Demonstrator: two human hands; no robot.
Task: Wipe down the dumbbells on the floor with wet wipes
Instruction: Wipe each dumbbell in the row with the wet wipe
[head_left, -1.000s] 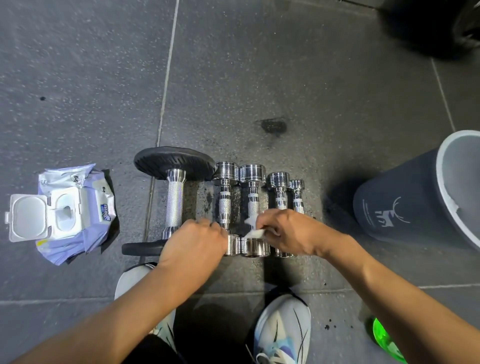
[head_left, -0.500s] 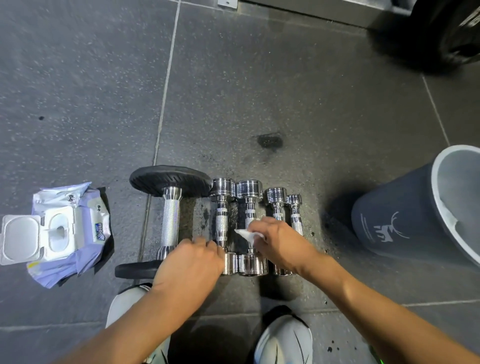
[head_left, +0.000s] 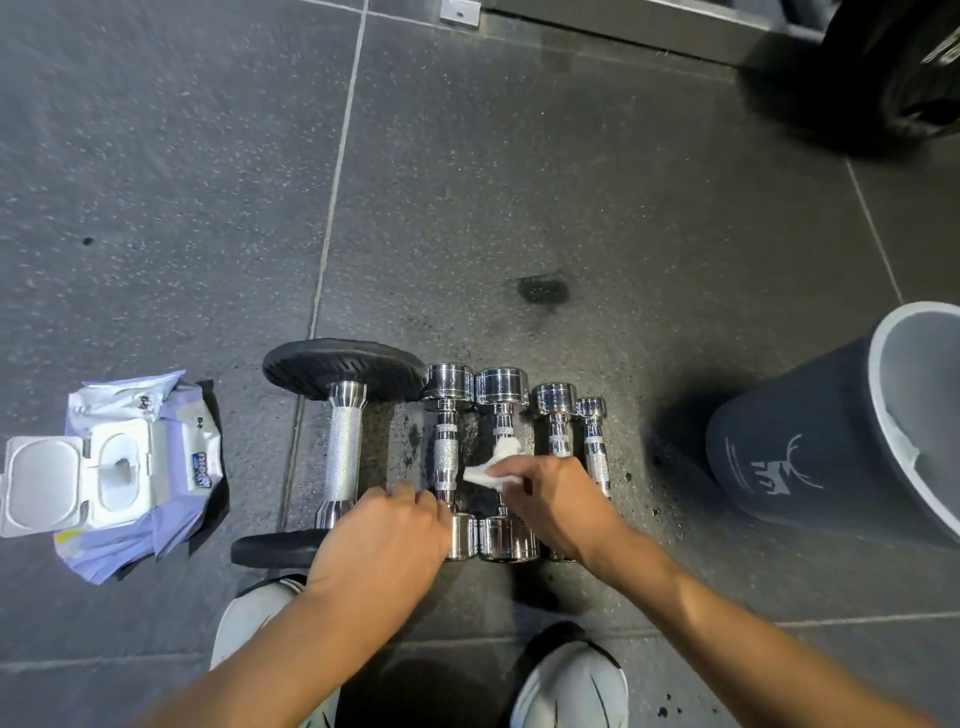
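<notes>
Dumbbells (head_left: 556, 400): unmoved. Wet wipe (head_left: 488, 470), pinched in right hand (head_left: 550, 504), slid farther up one chrome handle (head_left: 502, 430); left hand (head_left: 384, 540) still clamped round neighbouring head (head_left: 464, 535).

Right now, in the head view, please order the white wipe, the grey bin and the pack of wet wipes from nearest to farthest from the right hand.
1. White wipe: pinched in the right hand itself.
2. Grey bin: on the floor, to the right.
3. Pack of wet wipes: far left, lid open.

Chrome dumbbells (head_left: 448, 457), white wipe (head_left: 488, 470), grey floor (head_left: 519, 182).
</notes>
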